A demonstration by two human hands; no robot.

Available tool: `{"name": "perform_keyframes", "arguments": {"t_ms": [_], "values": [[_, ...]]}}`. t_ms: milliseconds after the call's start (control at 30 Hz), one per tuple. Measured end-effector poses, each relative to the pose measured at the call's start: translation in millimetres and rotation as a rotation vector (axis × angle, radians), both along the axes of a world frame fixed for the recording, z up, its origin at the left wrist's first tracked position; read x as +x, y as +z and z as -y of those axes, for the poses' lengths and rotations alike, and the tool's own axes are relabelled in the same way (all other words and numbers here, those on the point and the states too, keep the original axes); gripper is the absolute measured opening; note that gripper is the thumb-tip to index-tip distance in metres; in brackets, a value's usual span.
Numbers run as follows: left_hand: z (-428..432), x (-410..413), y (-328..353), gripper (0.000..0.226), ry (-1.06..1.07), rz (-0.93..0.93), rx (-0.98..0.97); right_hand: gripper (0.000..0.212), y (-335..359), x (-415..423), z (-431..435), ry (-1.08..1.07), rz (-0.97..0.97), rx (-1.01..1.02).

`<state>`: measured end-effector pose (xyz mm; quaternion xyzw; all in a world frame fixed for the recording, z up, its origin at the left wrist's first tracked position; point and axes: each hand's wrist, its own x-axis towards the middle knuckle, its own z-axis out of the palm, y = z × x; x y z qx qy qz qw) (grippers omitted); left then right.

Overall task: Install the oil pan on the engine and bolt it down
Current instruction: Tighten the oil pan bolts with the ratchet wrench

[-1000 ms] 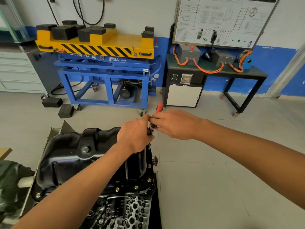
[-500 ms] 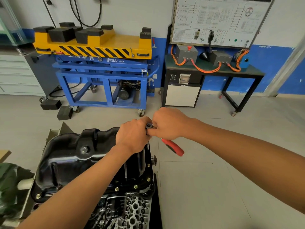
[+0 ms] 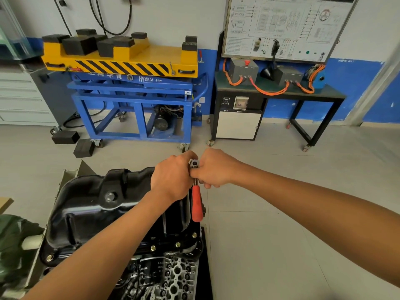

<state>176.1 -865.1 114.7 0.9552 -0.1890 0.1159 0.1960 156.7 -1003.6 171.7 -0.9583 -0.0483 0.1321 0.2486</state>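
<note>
The glossy black pressed-steel oil pan (image 3: 91,204) sits on the grey cast-metal engine (image 3: 173,278). Its flange lies flat on the block, with brass-coloured flange bolts (image 3: 153,247) seated along its near edge.

Both hands meet at the pan's far right corner on a red-handled steel ratchet wrench (image 3: 196,204). The left hand (image 3: 171,180) is curled over that corner, its fingers closed round the tool just beside the square silver head. What lies under the palm is hidden. The right hand (image 3: 214,169) touches the left, its fingers (image 3: 205,185) wrapped round the metal shank next to the head. The red grip points toward the near side along the pan's right wall; whether it touches the wall cannot be told.

Right of the pan, bare pale tiled floor (image 3: 281,224) leaves wide open room. Beyond the pan's far edge, well apart, stand a blue steel-framed lift cart with a yellow striped top (image 3: 134,61) and a black metal-legged desk (image 3: 320,98). A brown cardboard flap (image 3: 85,167) stands just beside the pan's far left corner.
</note>
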Motion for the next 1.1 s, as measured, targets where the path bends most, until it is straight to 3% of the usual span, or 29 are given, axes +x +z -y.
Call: {"name": "perform_keyframes", "arguments": {"t_ms": [200,367,500,733,800,900,1100], "values": [[-0.7,0.6,1.3,0.039,-0.020,-0.036,-0.021,0.028,22.6,-1.4,5.3,0.159,0.035,-0.222],[0.3,0.9,0.6,0.039,-0.025,-0.013,-0.019,0.003,33.0,-5.9,10.1,0.243,0.264,-0.539],[0.2,1.7,0.1,0.042,-0.024,-0.024,-0.013,0.021,26.7,-0.1,13.4,0.324,0.409,-0.687],[-1.3,4.0,-2.7,0.039,-0.035,-0.008,-0.012,0.045,-2.0,7.7,28.2,0.445,0.539,-0.554],[-0.9,4.8,-3.2,0.040,-0.038,-0.008,-0.010,0.045,-5.7,7.9,31.9,0.450,0.539,-0.526],[-0.3,4.9,-4.6,0.042,-0.042,-0.004,0.004,0.029,-2.3,8.0,35.2,0.453,0.561,-0.510],[1.5,3.5,-8.3,0.040,-0.020,0.036,0.021,0.049,12.5,0.3,26.7,0.345,0.500,-0.562]]}}
